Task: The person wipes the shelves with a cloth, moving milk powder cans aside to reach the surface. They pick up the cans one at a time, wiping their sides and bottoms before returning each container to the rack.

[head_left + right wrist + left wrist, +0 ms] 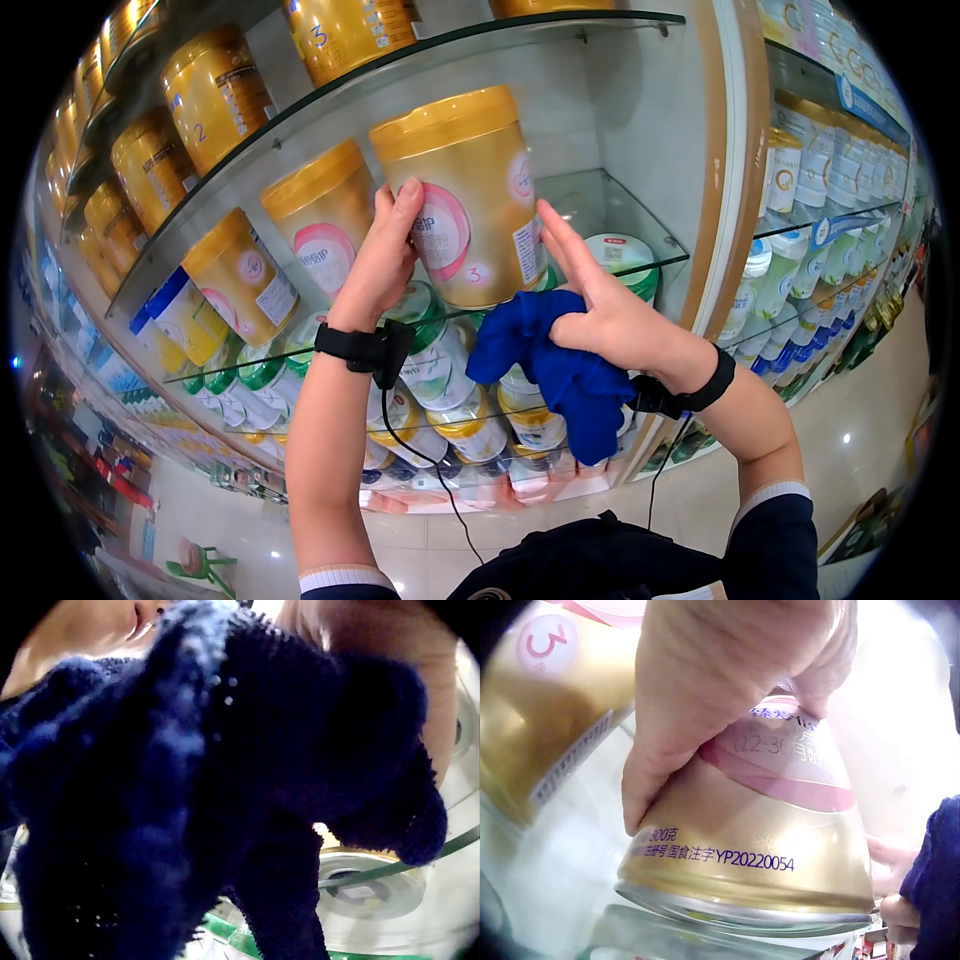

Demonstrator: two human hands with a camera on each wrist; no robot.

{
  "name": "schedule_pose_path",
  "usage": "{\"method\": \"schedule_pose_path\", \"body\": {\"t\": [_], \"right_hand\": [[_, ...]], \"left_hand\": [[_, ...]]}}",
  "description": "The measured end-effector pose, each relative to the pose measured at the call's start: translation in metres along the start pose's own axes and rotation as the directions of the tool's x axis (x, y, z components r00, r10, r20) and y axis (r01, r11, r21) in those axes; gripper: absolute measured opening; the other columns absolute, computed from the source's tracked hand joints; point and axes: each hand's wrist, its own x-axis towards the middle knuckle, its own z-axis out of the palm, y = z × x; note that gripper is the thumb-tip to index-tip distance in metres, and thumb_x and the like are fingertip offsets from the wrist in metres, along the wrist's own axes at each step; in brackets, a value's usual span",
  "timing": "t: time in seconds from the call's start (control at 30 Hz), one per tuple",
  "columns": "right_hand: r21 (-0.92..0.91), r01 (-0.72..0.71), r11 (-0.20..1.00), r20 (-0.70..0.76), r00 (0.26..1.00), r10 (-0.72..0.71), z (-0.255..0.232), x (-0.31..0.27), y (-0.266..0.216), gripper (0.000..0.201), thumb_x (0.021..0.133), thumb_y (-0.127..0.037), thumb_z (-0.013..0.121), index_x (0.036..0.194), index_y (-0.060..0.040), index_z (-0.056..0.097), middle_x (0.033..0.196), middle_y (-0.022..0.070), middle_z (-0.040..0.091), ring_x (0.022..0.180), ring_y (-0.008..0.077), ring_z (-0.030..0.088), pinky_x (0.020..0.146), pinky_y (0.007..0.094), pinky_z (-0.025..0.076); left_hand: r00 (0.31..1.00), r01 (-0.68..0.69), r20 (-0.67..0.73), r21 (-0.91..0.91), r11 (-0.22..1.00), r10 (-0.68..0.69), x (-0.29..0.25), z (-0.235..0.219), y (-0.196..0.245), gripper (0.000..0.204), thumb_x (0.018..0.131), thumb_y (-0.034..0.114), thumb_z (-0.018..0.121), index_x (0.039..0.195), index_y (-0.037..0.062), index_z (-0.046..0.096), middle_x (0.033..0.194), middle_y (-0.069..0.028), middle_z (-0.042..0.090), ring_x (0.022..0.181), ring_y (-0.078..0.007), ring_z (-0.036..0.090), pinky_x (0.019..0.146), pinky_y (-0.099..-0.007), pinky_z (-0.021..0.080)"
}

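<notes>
A gold milk powder can [470, 190] with a pink ring and a number 3 stands at the glass shelf's front edge, slightly tilted in the head view. My left hand [383, 240] grips its left side, thumb on the front; in the left wrist view the fingers [705, 682] wrap the can [757, 847] above its silver bottom rim. At its right side is my right hand [605, 300], upper fingers extended along the can. That hand also holds a bunched blue cloth [560, 365], which hangs below it and fills most of the right wrist view.
Matching gold cans [320, 215] line the same glass shelf [640, 262] to the left. More gold cans [215, 100] occupy the shelf above, whose glass edge [500, 38] runs overhead. Green-lidded cans [435, 350] sit below. A white upright post [735, 150] borders the right.
</notes>
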Motion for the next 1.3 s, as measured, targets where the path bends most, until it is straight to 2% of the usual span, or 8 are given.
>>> {"method": "schedule_pose_path", "body": {"t": [0.2, 0.27, 0.37, 0.7, 0.93, 1.03, 1.17, 1.3], "right_hand": [[-0.093, 0.086, 0.992, 0.01, 0.996, -0.086, 0.008, -0.002, 0.018, 0.1, 0.074, -0.008, 0.06, 0.153, -0.0013, -0.002, 0.154, 0.0353, 0.011, 0.147, 0.034, 0.012, 0.115, 0.0333, 0.019], [-0.214, 0.05, 0.976, 0.024, 0.999, -0.046, 0.011, -0.003, 0.014, 0.101, 0.074, 0.0, 0.057, 0.155, -0.0086, -0.004, 0.159, 0.0265, 0.006, 0.146, 0.0257, 0.019, 0.104, 0.0339, 0.037], [-0.163, 0.055, 0.985, 0.038, 0.998, -0.05, 0.015, -0.002, 0.009, 0.1, 0.075, -0.012, 0.061, 0.153, -0.0039, -0.001, 0.151, 0.0423, 0.002, 0.147, 0.0424, -0.001, 0.117, 0.0385, 0.016], [-0.203, 0.039, 0.978, 0.126, 0.992, -0.013, 0.023, 0.004, 0.01, 0.101, 0.076, -0.014, 0.061, 0.153, -0.0076, -0.004, 0.148, 0.0454, -0.004, 0.143, 0.0476, 0.012, 0.112, 0.0377, 0.029], [-0.223, -0.038, 0.974, 0.137, 0.988, 0.07, 0.008, 0.006, -0.007, 0.095, 0.075, -0.007, 0.059, 0.154, -0.0064, 0.005, 0.151, 0.024, 0.024, 0.129, 0.0239, 0.041, 0.101, 0.0317, 0.04], [-0.19, -0.116, 0.975, 0.166, 0.975, 0.148, -0.015, 0.004, -0.025, 0.082, 0.075, -0.016, 0.063, 0.147, -0.0004, 0.028, 0.142, 0.0249, 0.039, 0.122, 0.0263, 0.049, 0.101, 0.0313, 0.041], [-0.13, -0.125, 0.984, -0.063, 0.991, 0.117, -0.053, 0.028, -0.049, 0.045, 0.076, -0.016, 0.062, 0.119, -0.0003, 0.061, 0.093, 0.0052, 0.066, 0.084, 0.0138, 0.061, 0.077, 0.0286, 0.051], [-0.614, -0.171, 0.771, -0.24, 0.971, 0.025, -0.082, 0.094, -0.069, 0.04, 0.08, -0.015, 0.061, 0.116, 0.0009, 0.061, 0.107, 0.0117, 0.064, 0.096, 0.018, 0.061, 0.087, 0.0291, 0.049]], "left_hand": [[0.999, -0.01, 0.037, -0.061, 0.998, 0.012, -0.006, 0.0, 0.001, 0.067, 0.098, 0.056, 0.042, 0.142, 0.0059, 0.034, 0.142, -0.0097, 0.044, 0.13, -0.0229, 0.043, 0.109, -0.0407, 0.033], [0.997, -0.027, 0.072, -0.094, 0.995, 0.034, -0.008, 0.006, 0.003, 0.07, 0.099, 0.057, 0.037, 0.145, 0.0038, 0.033, 0.147, -0.0118, 0.041, 0.135, -0.0257, 0.04, 0.113, -0.0423, 0.031], [0.995, -0.058, 0.082, -0.067, 0.996, 0.064, -0.01, 0.013, 0.011, 0.07, 0.1, 0.058, 0.035, 0.145, 0.0043, 0.034, 0.147, -0.012, 0.041, 0.136, -0.0257, 0.039, 0.113, -0.0416, 0.03], [0.989, -0.134, -0.074, -0.135, 0.982, 0.125, -0.006, 0.004, 0.003, 0.068, 0.1, 0.058, 0.032, 0.142, 0.0054, 0.039, 0.142, -0.0108, 0.047, 0.128, -0.0241, 0.047, 0.103, -0.0376, 0.043], [0.985, 0.042, -0.161, -0.098, 0.994, -0.057, -0.019, 0.002, 0.008, 0.058, 0.102, 0.055, 0.033, 0.136, 0.0098, 0.046, 0.126, -0.0058, 0.058, 0.114, -0.0159, 0.055, 0.086, -0.0306, 0.047], [0.985, -0.09, -0.152, -0.026, 0.996, 0.085, -0.033, 0.015, -0.001, 0.058, 0.102, 0.055, 0.034, 0.136, 0.0093, 0.046, 0.128, -0.0057, 0.056, 0.116, -0.0156, 0.054, 0.091, -0.0323, 0.045], [0.907, -0.31, -0.165, 0.362, 0.879, 0.388, -0.049, 0.032, -0.034, 0.107, 0.085, 0.031, 0.075, 0.152, 0.0025, -0.004, 0.15, -0.0211, 0.026, 0.137, -0.028, 0.033, 0.11, -0.0384, 0.031], [0.859, -0.308, -0.126, 0.646, 0.699, 0.495, -0.045, 0.033, -0.043, 0.115, 0.079, 0.018, 0.079, 0.152, 0.0048, -0.009, 0.153, -0.0231, 0.019, 0.137, -0.032, 0.033, 0.112, -0.0406, 0.03]]}}
